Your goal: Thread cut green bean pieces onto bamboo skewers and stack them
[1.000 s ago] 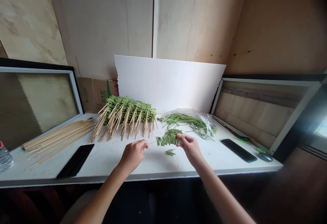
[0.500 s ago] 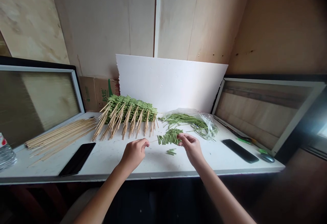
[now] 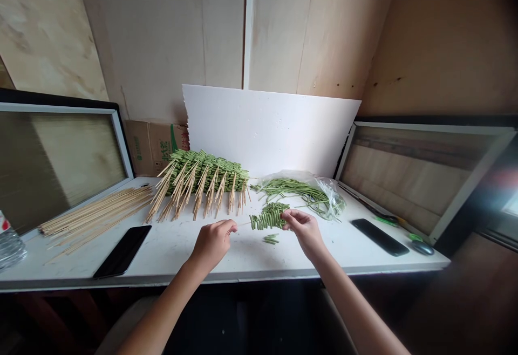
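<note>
My left hand is closed on the bare end of a thin bamboo skewer. Short cut pieces of green bean are threaded side by side along that skewer, held above the table. At its other end, the fingers of my right hand pinch the last pieces; the skewer's tip is hidden there. Just under it, a few loose bean pieces lie on the white table. Behind the skewer is a small pile of cut beans, partly covered by it.
Finished bean skewers are stacked at the back left, sticks forward. Bare skewers lie left, near a black phone and a bottle. Long beans in a plastic bag, another dark phone and a mouse are right.
Almost nothing differs. Both hands keep their hold on the beaded skewer of beans, and the view has shifted very slightly.
</note>
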Available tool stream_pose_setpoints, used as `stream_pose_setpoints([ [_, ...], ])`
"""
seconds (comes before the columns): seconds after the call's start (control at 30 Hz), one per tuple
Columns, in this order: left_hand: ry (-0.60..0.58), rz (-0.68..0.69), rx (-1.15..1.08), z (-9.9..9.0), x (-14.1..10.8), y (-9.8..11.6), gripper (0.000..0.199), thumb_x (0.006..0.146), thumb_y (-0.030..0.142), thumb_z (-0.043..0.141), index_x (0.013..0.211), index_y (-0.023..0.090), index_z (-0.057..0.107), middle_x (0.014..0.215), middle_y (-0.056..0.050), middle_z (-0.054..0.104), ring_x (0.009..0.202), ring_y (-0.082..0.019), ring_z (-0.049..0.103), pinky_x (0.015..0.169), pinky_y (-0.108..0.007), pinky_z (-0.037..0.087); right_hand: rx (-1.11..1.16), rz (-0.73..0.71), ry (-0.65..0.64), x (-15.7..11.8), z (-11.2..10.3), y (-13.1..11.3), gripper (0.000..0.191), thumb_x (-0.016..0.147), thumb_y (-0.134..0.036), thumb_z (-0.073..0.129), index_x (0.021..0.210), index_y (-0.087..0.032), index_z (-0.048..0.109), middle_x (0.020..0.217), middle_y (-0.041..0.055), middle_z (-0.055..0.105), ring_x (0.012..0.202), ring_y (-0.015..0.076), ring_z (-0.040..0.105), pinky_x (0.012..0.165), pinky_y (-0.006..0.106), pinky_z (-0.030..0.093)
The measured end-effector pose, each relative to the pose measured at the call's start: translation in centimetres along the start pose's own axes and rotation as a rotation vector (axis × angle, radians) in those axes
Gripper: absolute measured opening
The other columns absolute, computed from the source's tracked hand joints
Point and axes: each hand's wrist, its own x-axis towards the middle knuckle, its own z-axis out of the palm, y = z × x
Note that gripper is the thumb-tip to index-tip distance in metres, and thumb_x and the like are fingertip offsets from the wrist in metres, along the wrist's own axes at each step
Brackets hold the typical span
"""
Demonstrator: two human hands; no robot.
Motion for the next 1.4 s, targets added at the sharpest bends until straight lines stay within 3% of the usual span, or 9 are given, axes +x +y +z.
stream_pose_setpoints([
  [0.27, 0.054, -0.018, -0.012, -0.3, 0.1, 0.2, 0.031, 0.087, -0.001, 0.05, 0.088, 0.023, 0.07, 0.085, 0.0, 0.08, 0.073, -0.019, 0.075, 0.061, -0.025, 0.051, 0.063, 0.028, 0.008, -0.1, 0.2, -0.4, 0.036, 0.069, -0.052, 0.09, 0.087, -0.022, 0.082, 0.09, 0.0064, 0.078, 0.064, 0.0163, 0.061, 0.068, 0.033, 0.051],
  [0.77, 0.144, 0.091, 0.078, 0.1, 0.0, 0.2, 0.04, 0.079, -0.007, 0.042, 0.088, 0.021, 0.068, 0.08, -0.001, 0.078, 0.068, -0.016, 0.072, 0.056, -0.022, 0.045, 0.039, 0.012, 0.056, -0.2, 0.6, 0.1, 0.041, 0.069, -0.057, 0.088, 0.086, -0.02, 0.082, 0.089, 0.0078, 0.076, 0.066, 0.0174, 0.06, 0.069, 0.033, 0.052],
  [1.13, 0.163, 0.116, 0.029, 1.2, -0.3, 0.4, 0.041, 0.076, -0.009, 0.039, 0.087, 0.02, 0.066, 0.082, -0.002, 0.078, 0.072, -0.017, 0.074, 0.058, -0.022, 0.048, 0.128, 0.038, 0.089, -0.1, 1.0, 1.4, 0.042, 0.066, -0.056, 0.091, 0.09, -0.022, 0.083, 0.095, 0.0073, 0.078, 0.066, 0.018, 0.065, 0.073, 0.036, 0.055],
  [1.4, 0.103, -0.014, 0.016, 0.3, 0.0, 0.2, 0.031, 0.087, 0.001, 0.047, 0.089, 0.022, 0.07, 0.079, -0.001, 0.078, 0.064, -0.016, 0.07, 0.057, -0.022, 0.047, 0.148, 0.083, 0.011, -0.4, 1.3, 0.8, 0.043, 0.067, -0.055, 0.09, 0.093, -0.021, 0.083, 0.092, 0.006, 0.076, 0.07, 0.0179, 0.064, 0.071, 0.035, 0.057],
])
